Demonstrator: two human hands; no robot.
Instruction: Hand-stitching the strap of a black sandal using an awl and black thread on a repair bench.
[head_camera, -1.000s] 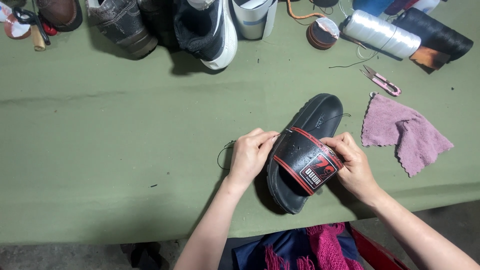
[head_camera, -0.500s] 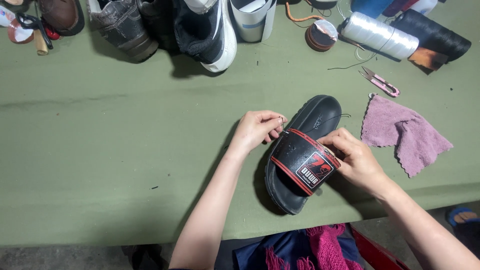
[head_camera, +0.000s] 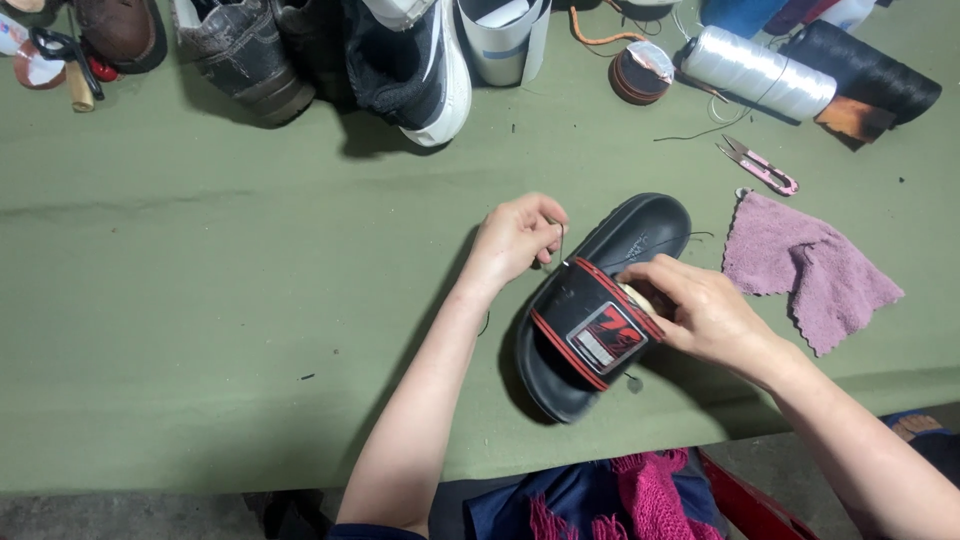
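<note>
Across the whole view a green table (head_camera: 220, 260) is spread, and everything else is laid on it. Along its far edge a row of footwear is lined up: a worn grey shoe (head_camera: 240, 55), a black and white sneaker (head_camera: 415, 70) and a brown shoe (head_camera: 118, 30) at the far left corner. At the far right a white spool of thread (head_camera: 757, 72) is laid beside a black spool (head_camera: 865, 72), the two just touching.

Near the table's front edge, at the middle, a black slide sandal (head_camera: 600, 300) is set at a slant, its toe end pointed away and to the right. Its strap, trimmed in red with a printed patch, is crossed over the nearer half. To the right of the sandal, near but apart, a crumpled pink cloth (head_camera: 805, 265) is spread, and beyond it small pink thread snips (head_camera: 758, 165) are placed.

The right hand (head_camera: 700, 310) is closed on the right edge of the strap, fingers curled over it. The left hand (head_camera: 515, 240) is held just beside the sandal's left edge, its fingertips pinched on a thin dark thread (head_camera: 561, 245) that is drawn taut down to the strap.
</note>
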